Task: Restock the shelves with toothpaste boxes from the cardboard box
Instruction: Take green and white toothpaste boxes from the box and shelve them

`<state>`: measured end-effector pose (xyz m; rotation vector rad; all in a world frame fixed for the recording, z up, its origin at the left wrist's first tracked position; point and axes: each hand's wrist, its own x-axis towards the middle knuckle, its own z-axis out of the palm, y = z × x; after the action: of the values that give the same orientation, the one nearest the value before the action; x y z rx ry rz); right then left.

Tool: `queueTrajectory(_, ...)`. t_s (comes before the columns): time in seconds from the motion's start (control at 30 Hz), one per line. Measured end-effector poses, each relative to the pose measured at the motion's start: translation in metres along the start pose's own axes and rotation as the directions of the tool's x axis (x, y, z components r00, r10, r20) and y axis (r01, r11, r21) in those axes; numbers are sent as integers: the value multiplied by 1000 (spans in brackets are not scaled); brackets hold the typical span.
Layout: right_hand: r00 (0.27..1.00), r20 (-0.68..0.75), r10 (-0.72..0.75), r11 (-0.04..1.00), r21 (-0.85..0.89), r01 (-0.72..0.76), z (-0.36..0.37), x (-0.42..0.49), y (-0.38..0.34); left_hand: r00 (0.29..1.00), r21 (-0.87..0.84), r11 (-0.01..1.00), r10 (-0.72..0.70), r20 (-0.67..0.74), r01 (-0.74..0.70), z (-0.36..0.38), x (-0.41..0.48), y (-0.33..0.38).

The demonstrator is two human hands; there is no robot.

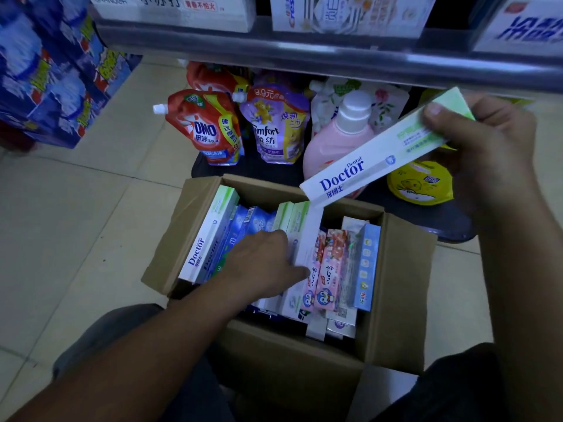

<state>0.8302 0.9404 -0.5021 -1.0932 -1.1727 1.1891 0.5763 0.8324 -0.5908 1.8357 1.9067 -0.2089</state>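
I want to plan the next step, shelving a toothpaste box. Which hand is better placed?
The right hand: it grips a Dental Doctor toothpaste box up near the shelf rail. The left hand is low inside the cardboard box, touching the packed boxes.

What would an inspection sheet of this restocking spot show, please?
Surface: tiled floor, cardboard box standing on it, flaps open.
Job's things: toothpaste boxes packed in the cardboard box; one Doctor box held above it.
Clutter: pouches and a pink bottle on the bottom shelf.
Hands: left hand down among the toothpaste boxes, grip unclear; right hand grips the Doctor box.
Cables: nothing seen.
Surroundings: stocked upper shelf; blue packs at left.
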Motion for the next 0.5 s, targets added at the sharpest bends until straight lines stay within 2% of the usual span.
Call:
queueTrajectory(0.1,1000,-8,-2,1000,23,2,-1,0,0,997,-34,999,-6,-71,3,10,-5,9)
queueTrajectory(0.3,1000,-6,-7,998,66,7,0,2,1,971,-140,983,81,-225,-114,19,-12,11)
queueTrajectory(0.43,1000,-4,-6,996,89,6,4,4,3,972,-238,962,78,-223,-132,22,-15,7)
queueTrajectory(0.5,1000,-6,-3,995,103,4,6,4,4,985,-290,953,36,-170,-85,25,-16,9)
